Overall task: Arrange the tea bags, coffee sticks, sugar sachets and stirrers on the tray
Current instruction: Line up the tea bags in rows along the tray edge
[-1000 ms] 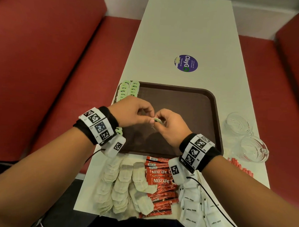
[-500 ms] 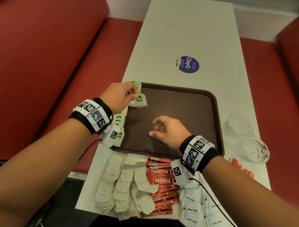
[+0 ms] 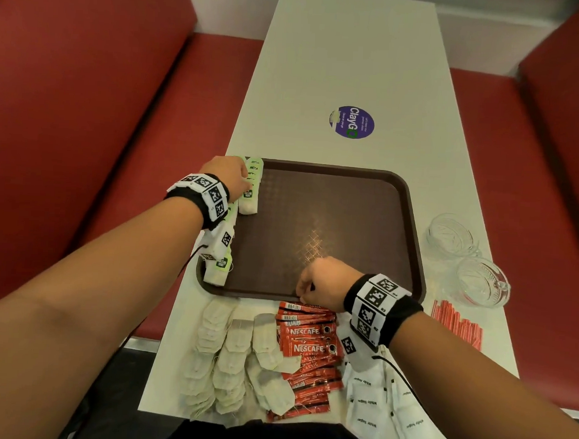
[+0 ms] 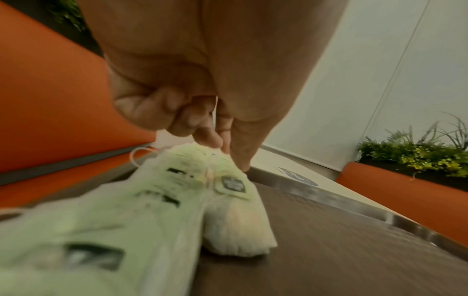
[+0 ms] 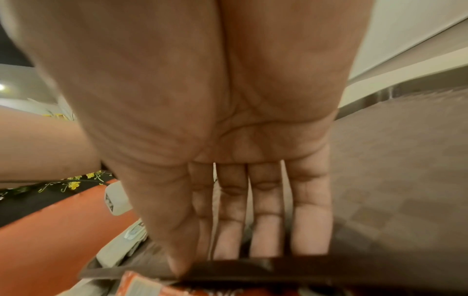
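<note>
A brown tray [image 3: 331,221] lies mid-table. Green-tagged tea bags [image 3: 249,197] line its left side. My left hand [image 3: 228,177] is at the tray's far left corner and pinches the top of one tea bag [image 4: 235,216] with curled fingers [image 4: 215,138]; the bag lies on the tray beside the row. My right hand [image 3: 318,280] is at the tray's near rim [image 5: 278,268], fingers straight and pointing down, holding nothing. Its thumb tip touches the rim just above the red Nescafe coffee sticks [image 3: 309,339]. Untagged tea bags [image 3: 229,349], white sugar sachets [image 3: 373,402] and red stirrers [image 3: 456,323] lie off the tray.
Two glass cups [image 3: 450,236] [image 3: 481,284] stand right of the tray. A purple sticker [image 3: 352,122] marks the table beyond it. Red bench seats flank the narrow white table on both sides.
The hands have parted from the tray's middle. My left hand carried a tea bag to the far left row. My right hand drew back to the near rim.
</note>
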Motion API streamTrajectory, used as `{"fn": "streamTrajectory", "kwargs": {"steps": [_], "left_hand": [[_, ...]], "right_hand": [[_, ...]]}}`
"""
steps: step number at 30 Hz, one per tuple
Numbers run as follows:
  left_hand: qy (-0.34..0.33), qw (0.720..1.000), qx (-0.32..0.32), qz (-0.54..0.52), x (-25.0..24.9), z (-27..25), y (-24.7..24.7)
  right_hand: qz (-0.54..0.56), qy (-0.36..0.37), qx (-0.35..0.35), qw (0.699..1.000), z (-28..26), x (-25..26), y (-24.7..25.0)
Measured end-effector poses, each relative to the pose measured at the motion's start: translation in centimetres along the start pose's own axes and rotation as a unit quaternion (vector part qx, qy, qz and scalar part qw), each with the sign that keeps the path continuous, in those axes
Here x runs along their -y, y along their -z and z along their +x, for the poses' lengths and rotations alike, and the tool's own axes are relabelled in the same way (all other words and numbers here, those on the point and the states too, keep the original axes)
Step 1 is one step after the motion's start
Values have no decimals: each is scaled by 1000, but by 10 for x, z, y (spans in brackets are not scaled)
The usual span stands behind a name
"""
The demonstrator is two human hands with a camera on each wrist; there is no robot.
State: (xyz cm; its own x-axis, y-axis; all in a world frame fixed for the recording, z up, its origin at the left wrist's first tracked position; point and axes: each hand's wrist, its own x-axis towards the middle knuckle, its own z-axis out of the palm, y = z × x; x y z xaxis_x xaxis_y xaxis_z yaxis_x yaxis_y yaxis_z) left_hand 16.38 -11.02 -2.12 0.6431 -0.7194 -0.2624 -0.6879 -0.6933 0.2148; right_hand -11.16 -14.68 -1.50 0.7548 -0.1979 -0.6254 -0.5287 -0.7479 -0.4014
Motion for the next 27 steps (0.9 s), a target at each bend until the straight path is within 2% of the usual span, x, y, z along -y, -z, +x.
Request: {"fn": "streamTrajectory", "kwargs": {"steps": [2, 5, 7, 10, 13, 17, 22, 24, 27], "left_hand": [[-5, 999, 0, 39, -8, 0, -3], [-22, 992, 36, 115, -21, -1, -11], [-15, 991, 49, 124, -23, -1, -15], [-7, 992, 54, 113, -21, -1, -15], [-29, 994, 33, 98, -22, -14, -4], [-99, 995, 1, -25, -19, -56, 12], [-202, 973, 91, -61, -3, -128, 12], [-226, 964, 132, -43, 8, -151, 3], [-252, 951, 181, -13, 22, -182, -16]], "right_hand": [[2, 6, -2, 1000, -1, -1, 0], [1, 8, -3, 1000, -2, 0, 0], [0, 2, 0, 1000, -2, 0, -1], [-2, 0, -4, 1000, -4, 1, -2], [-14, 9, -10, 1000, -10, 4, -2], [-22, 42, -34, 998, -14, 11, -7], [-56, 139, -77, 986, -19, 30, -21], [-87, 169, -67, 980, -19, 39, -28], [-157, 173, -32, 972, -17, 50, -37]]}}
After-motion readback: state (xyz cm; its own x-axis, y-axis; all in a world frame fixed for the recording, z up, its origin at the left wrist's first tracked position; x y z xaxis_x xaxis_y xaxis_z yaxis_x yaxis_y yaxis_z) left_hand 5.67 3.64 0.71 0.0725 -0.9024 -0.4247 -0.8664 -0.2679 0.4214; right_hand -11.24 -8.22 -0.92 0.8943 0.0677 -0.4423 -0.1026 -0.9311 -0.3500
